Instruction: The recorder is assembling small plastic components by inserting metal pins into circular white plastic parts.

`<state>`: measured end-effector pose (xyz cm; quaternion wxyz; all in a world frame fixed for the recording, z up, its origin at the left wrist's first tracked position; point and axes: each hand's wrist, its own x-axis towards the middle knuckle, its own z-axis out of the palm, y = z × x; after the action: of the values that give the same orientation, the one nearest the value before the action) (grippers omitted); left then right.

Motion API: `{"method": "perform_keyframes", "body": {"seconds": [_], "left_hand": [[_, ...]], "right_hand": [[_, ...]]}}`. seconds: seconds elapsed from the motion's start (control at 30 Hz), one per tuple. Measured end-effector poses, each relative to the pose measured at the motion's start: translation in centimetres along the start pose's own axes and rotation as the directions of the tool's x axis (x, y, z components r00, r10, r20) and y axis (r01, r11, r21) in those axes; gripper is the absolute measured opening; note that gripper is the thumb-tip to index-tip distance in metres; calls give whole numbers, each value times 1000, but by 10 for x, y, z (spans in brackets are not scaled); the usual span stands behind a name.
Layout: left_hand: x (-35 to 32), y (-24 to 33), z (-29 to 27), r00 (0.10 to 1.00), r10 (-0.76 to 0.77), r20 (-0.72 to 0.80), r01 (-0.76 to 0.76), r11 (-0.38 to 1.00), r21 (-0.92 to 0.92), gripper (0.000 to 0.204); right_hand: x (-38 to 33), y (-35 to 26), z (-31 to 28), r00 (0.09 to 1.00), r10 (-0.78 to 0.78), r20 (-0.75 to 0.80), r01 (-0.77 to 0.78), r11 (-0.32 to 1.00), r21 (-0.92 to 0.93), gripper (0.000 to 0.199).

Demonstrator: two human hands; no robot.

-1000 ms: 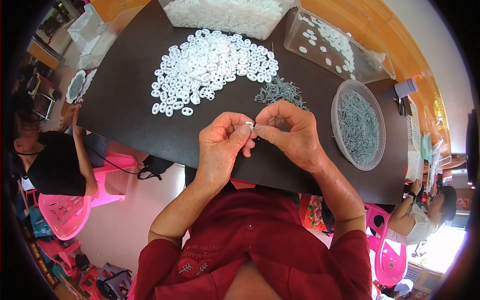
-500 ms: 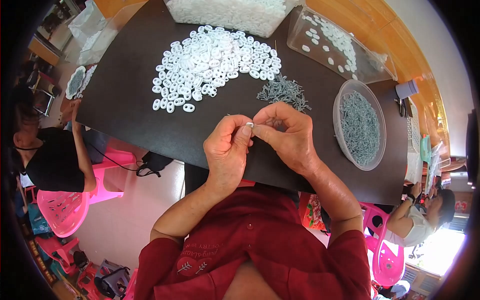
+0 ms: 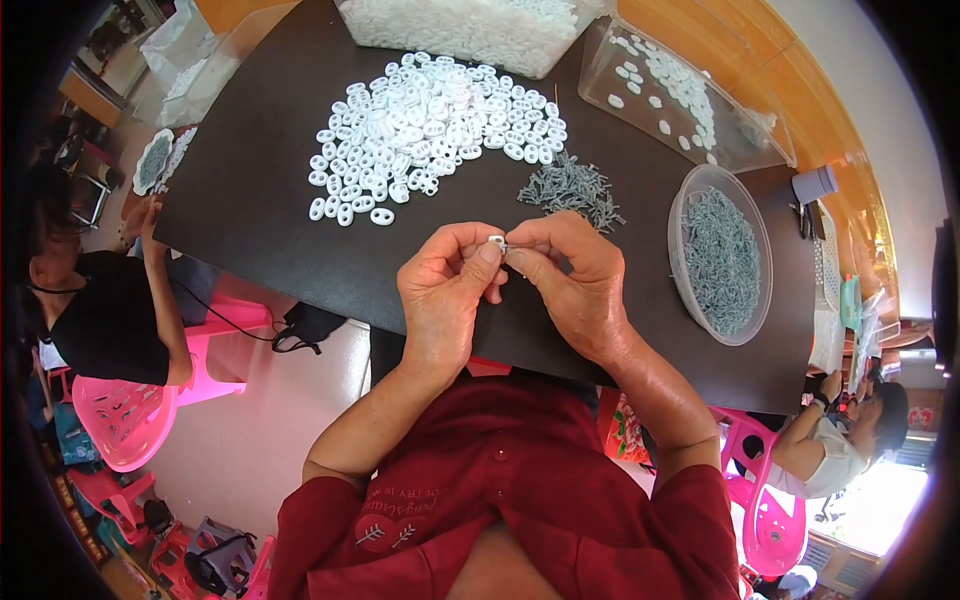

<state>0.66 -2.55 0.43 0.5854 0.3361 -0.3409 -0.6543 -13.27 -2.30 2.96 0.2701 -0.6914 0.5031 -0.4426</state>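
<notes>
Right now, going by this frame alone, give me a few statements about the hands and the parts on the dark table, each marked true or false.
1. Both hands pinch one small white plastic piece between them. True.
2. The round clear tub holds white rings. False: it holds grey metal pins.
3. A loose pile of white plastic rings lies on the dark table. True.
4. The left hand rests flat on the table. False: it is raised, meeting the right hand.

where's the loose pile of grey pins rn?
Head view, right of centre on the dark table: loose grey pins lie between the white ring pile and the round pin tub.
</notes>
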Motion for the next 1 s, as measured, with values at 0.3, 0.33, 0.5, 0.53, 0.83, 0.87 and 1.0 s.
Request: {"method": "perform_keyframes", "body": {"seconds": [0.3,0.33,0.5,0.53,0.83,0.87,1.0], "left_hand": [[-6,-4,-3,997,72,40,-72,997,14,10],[-6,-4,-3,996,77,33,-78,997,15,9],[-5,-6,-1,995,102,0,-102,994,-32,9],[-5,-4,-3,994,110,-4,-110,993,-31,9],[-8,6,-23,985,154,-76,-160,985,-66,13],[-8,5,-23,986,140,-87,-146,987,-69,13],[-7,4,-24,986,137,-94,-144,987,-71,13]], "right_hand": [[4,-2,5,989,-146,-24,143,985,-100,10],[6,-2,6,988,-154,-24,151,984,-99,10],[10,-2,8,977,-215,-18,209,965,-159,11],[11,-4,6,975,-222,-15,217,964,-156,11],[71,21,14,982,-181,60,191,935,-298,16],[76,25,22,981,-186,57,195,934,-300,16],[87,31,48,953,-293,74,289,813,-506,10]]}}
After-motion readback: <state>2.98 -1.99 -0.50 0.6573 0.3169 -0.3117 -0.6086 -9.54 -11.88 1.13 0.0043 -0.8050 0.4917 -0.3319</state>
